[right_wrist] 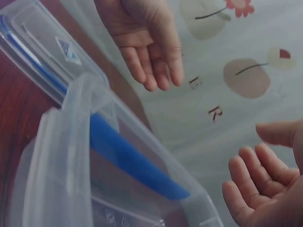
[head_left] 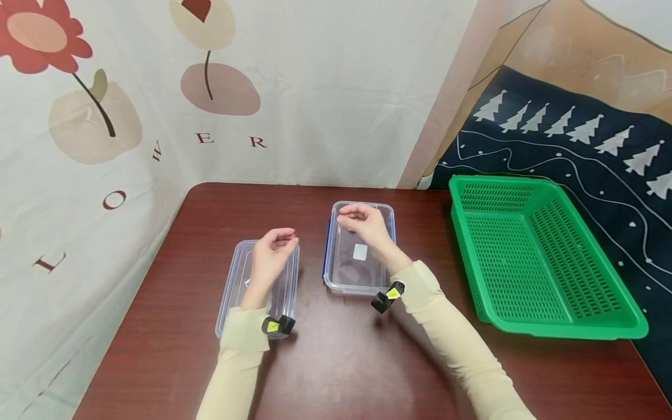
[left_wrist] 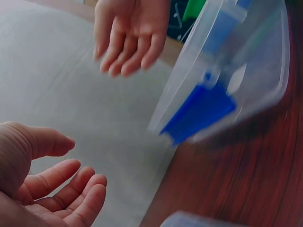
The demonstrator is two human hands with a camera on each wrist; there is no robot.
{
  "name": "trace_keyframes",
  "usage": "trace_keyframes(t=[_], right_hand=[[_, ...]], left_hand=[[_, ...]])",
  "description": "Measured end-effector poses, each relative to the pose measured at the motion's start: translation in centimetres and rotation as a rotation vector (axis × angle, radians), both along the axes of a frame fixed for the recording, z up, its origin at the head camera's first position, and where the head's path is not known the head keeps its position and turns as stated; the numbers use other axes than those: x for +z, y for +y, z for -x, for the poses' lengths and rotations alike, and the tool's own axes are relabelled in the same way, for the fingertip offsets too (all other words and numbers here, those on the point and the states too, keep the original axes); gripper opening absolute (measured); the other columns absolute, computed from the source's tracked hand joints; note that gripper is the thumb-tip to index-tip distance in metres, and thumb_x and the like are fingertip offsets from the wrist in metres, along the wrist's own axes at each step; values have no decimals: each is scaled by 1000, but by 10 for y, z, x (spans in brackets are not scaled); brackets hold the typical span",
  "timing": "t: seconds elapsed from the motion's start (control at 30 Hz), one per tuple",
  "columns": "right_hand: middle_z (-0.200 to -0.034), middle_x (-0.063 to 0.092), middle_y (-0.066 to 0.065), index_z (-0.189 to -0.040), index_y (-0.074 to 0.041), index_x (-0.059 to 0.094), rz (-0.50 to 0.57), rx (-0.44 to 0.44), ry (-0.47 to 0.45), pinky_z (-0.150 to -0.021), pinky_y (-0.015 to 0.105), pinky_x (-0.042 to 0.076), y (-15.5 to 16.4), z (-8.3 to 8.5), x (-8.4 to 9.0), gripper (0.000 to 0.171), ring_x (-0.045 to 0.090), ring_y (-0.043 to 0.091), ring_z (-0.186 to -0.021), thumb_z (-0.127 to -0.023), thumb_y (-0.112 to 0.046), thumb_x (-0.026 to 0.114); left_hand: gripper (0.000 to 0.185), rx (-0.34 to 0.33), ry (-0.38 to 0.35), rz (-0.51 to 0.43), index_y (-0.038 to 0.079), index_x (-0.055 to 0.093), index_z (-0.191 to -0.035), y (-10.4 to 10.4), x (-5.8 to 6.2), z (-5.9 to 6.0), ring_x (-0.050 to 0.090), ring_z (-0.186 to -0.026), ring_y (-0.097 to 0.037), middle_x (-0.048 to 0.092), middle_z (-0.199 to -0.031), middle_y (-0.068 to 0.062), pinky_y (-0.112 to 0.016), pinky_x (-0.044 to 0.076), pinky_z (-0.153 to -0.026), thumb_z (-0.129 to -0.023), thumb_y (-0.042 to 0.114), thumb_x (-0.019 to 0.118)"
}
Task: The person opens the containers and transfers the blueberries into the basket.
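Observation:
Above the table hover both hands, fingers loosely bent and nothing between them. The left hand (head_left: 269,259) is over a clear plastic lid (head_left: 231,297) that lies on the left and has a small label. Farther right, the right hand (head_left: 369,224) hovers over a clear plastic container (head_left: 341,274) with blue side clips and a white sticker. In the left wrist view a blue clip (left_wrist: 201,111) hangs on the container's side. The right wrist view shows the container's rim (right_wrist: 71,101) close up, and the labelled lid (right_wrist: 61,42) beyond it.
A green perforated plastic basket (head_left: 469,274) stands on the right of the dark red-brown table (head_left: 336,361). Printed cloth (head_left: 325,87) hangs behind and to the left, with a navy tree-patterned cloth (head_left: 525,151) behind the basket.

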State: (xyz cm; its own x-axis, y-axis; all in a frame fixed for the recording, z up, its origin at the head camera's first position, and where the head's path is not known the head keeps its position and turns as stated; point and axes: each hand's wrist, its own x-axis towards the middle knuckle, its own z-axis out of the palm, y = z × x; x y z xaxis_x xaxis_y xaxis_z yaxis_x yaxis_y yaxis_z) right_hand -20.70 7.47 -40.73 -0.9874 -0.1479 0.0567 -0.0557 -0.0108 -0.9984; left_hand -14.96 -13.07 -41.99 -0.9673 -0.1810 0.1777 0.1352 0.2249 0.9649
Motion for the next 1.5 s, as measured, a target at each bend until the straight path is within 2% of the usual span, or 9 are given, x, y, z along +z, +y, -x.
trace_keyframes(t=[0.1, 0.2, 0.23, 0.47, 0.6, 0.77, 0.93, 1.2, 1.5], right_hand=[[-73, 63, -6, -101, 13, 62, -25, -66, -46, -61, 19, 46, 1, 7, -1, 22, 55, 3, -64, -81, 3, 67], [-73, 63, -5, -100, 11, 63, -98, -116, -74, -61, 19, 46, 2, 12, -3, 21, 54, 3, -63, -81, 3, 67], [-74, 63, -3, -100, 11, 63, -120, -127, -84, -62, 21, 46, 3, 13, -4, 21, 54, 3, -63, -81, 2, 67], [-80, 65, 5, -103, 7, 65, -213, -160, -167, -77, 39, 49, 6, 27, -16, 22, 54, 6, -66, -82, -1, 67], [-83, 65, 6, -101, 3, 67, -257, -186, -207, -74, 33, 48, 7, 35, -21, 20, 55, 9, -69, -82, -3, 67], [-86, 68, 11, -98, 1, 68, -321, -210, -226, -67, 25, 45, 7, 41, -26, 17, 57, 13, -72, -81, -3, 68], [-88, 70, 11, -96, 0, 69, -452, -197, -228, -64, 23, 45, 7, 43, -29, 18, 60, 15, -75, -78, -3, 70], [-76, 66, 7, -89, 1, 69, -603, -145, -203, -61, 24, 43, 6, 45, -32, 16, 55, 14, -67, -73, 2, 73], [-82, 68, 7, -84, -4, 70, -789, -96, -152, -64, 28, 46, 4, 48, -36, 9, 56, 16, -70, -76, 0, 71]], left_hand=[[23, -45, -15, -12, -16, 60, -101, 15, 0, 6, 60, -76, -14, 63, -96, -31, -9, 45, -67, -80, -8, 64], [26, -77, -43, -13, -13, 61, -104, 25, -15, 16, 63, -84, -27, 64, -99, -27, -11, 46, -69, -81, -4, 65], [27, -85, -52, -13, -13, 61, -106, 29, -17, 17, 63, -86, -30, 64, -100, -27, -12, 46, -70, -81, -3, 66], [33, -121, -113, -6, -12, 60, -111, 48, -27, 21, 65, -88, -32, 65, -102, -26, -27, 53, -74, -80, -1, 67], [35, -143, -137, 48, -11, 60, -112, 54, -31, 20, 64, -87, -34, 65, -99, -26, -34, 54, -75, -79, -2, 67], [36, -137, -148, 91, -10, 60, -113, 57, -33, 19, 64, -88, -34, 65, -97, -26, -36, 54, -73, -78, -2, 67], [36, -127, -160, 90, -10, 60, -113, 57, -33, 17, 65, -86, -34, 65, -96, -25, -36, 54, -74, -78, -3, 67], [37, -126, -171, 93, -10, 60, -113, 58, -33, 16, 65, -84, -33, 65, -96, -25, -36, 54, -74, -78, -2, 67], [36, -125, -170, 69, -10, 61, -112, 58, -35, 16, 66, -83, -33, 65, -95, -25, -36, 54, -73, -78, -2, 67]])
